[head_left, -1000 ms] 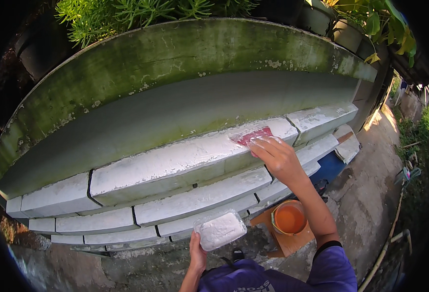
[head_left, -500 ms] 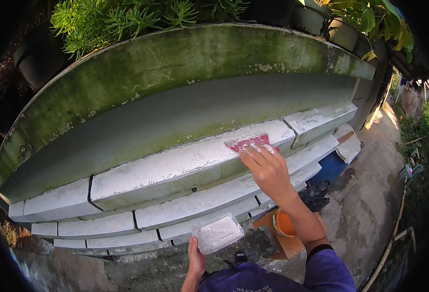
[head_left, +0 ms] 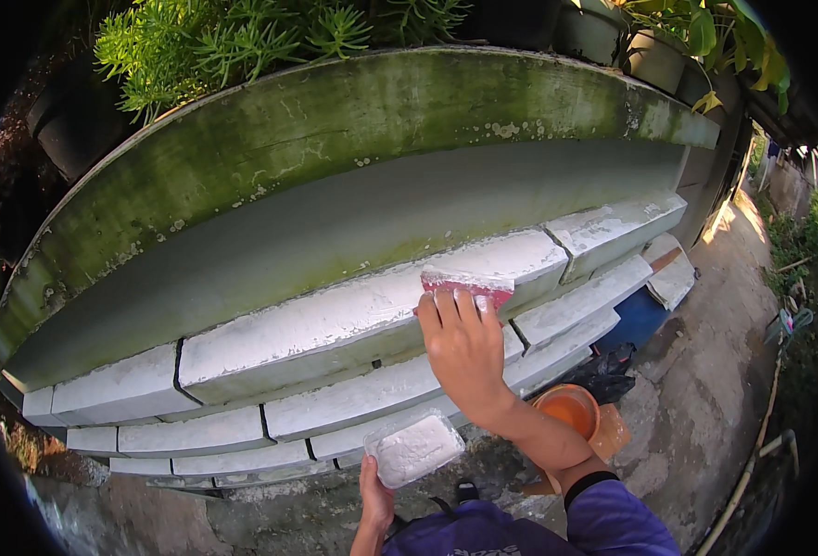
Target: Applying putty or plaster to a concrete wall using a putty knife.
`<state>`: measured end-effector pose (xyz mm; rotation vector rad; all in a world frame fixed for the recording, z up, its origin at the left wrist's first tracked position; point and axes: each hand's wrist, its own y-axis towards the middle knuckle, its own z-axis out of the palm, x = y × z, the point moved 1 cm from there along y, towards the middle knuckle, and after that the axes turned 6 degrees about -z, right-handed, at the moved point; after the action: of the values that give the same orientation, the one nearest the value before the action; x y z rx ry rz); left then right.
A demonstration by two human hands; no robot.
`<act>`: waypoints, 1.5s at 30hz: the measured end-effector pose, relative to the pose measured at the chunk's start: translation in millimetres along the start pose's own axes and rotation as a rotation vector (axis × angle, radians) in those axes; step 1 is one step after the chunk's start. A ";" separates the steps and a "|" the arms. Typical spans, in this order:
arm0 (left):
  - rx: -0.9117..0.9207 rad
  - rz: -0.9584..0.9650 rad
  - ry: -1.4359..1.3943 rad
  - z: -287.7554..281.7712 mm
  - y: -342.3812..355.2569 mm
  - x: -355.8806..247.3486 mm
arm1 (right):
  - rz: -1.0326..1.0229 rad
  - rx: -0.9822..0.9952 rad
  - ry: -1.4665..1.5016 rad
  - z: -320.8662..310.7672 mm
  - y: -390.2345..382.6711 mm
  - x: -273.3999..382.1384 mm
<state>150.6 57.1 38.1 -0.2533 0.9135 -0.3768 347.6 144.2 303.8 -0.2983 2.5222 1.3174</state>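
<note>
My right hand [head_left: 464, 347] grips a red putty scraper [head_left: 469, 285] whose edge carries white paste. The blade lies against the front edge of the top row of blocks [head_left: 335, 310], where the upper face is smeared white. Lower down, my left hand [head_left: 376, 491] is closed on the side of a clear plastic container [head_left: 416, 450] filled with white paste. The container sits level, in front of the lower block rows and apart from the scraper.
A mossy green concrete ledge [head_left: 353, 107] curves above the blocks, with leafy plants [head_left: 242, 42] and pots [head_left: 654, 60] on top. An orange bucket [head_left: 568, 408] stands on the ground beyond my right forearm. A black plastic bag [head_left: 608, 372] and a blue container [head_left: 640, 320] lie farther right.
My right hand has moved left and slightly nearer with the scraper, from the block's upper face to its front edge. The left hand and container have hardly moved.
</note>
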 end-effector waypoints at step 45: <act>-0.033 0.045 -0.096 -46.8 -1.0 -8.5 | 0.052 -0.169 0.280 -30.7 -28.0 -6.3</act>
<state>108.0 57.3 17.0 -0.2783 0.8297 -0.3062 357.5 103.5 301.2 -0.4873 2.6617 1.6135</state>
